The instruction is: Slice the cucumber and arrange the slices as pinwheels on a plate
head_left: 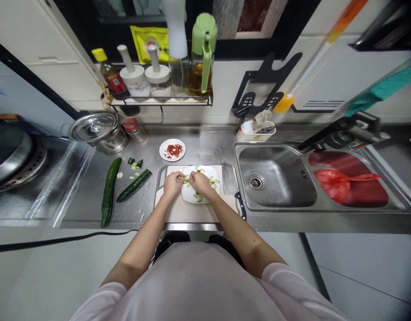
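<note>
One small fanned cluster of thin, green-edged cucumber slices (186, 182), on the left part of the squarish white plate (188, 196), between left hand (173, 183) and right hand (200, 183), neither clearly nearer; fingertips bunched together, any grip and the cluster's long axis indiscernible.

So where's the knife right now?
In the head view, the knife lies at the right edge of the board, between the plate and the sink.

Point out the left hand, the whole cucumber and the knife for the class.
Left hand (173, 183), head view: middle of the hand.
Whole cucumber (109, 189), head view: middle of its green skin.
Knife (230, 179), head view: its wide blade.
</note>
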Available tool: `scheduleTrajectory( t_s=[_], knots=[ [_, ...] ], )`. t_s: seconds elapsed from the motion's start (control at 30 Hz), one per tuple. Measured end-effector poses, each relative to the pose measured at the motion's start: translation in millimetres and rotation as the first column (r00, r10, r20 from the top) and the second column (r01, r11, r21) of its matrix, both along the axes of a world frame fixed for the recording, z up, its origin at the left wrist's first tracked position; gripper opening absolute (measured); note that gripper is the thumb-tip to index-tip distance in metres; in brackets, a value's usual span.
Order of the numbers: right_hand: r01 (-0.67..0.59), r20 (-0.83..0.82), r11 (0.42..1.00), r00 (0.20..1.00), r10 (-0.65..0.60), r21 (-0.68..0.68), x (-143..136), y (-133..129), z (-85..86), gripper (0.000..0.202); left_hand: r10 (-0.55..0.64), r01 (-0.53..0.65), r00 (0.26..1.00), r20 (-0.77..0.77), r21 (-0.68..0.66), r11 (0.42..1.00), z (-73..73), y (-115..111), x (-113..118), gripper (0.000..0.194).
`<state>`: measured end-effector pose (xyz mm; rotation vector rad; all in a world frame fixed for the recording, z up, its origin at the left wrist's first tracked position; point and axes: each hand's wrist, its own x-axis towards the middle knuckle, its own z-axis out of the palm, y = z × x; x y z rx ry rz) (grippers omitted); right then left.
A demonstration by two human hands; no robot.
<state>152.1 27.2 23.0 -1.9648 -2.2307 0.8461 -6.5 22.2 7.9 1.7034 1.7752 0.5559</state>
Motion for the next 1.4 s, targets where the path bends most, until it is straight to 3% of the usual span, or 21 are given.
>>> scheduleTrajectory(
  t_s=[0.63, 0.8, 0.97, 1.2, 1.4],
  knots=[
    [0.025, -0.054, 1.000, 0.998, -0.024, 0.012, -0.7, -0.7, 1.5, 0.016, 0.009, -0.010, 1.000, 0.016, 0.017, 1.000, 1.7, -1.1, 0.7, 0.014],
    [0.126, -0.170, 0.990, 0.979, -0.115, 0.057, 9.7, -0.4, 9.3, 0.015, 0.065, -0.067, 0.996, 0.053, 0.035, 0.997, 1.3, -2.8, -4.9, 0.017],
    [0.260, -0.361, 0.958, 0.910, -0.203, 0.118, 37.3, -5.6, 17.7, 0.017, 0.135, -0.144, 0.979, 0.154, 0.047, 0.988, -2.1, -13.7, -12.0, 0.018],
    [0.511, -0.501, 0.843, 0.781, -0.373, 0.169, 93.2, -54.1, 15.6, 0.024, 0.244, -0.266, 0.869, 0.431, -0.009, 0.964, -14.1, -56.8, -21.2, 0.035],
    [0.569, -0.427, 0.821, 0.755, -0.498, 0.048, 119.2, -117.2, -4.6, 0.028, 0.292, -0.256, 0.793, 0.534, -0.143, 0.956, -26.0, -92.7, -23.0, 0.049]
  ],
)
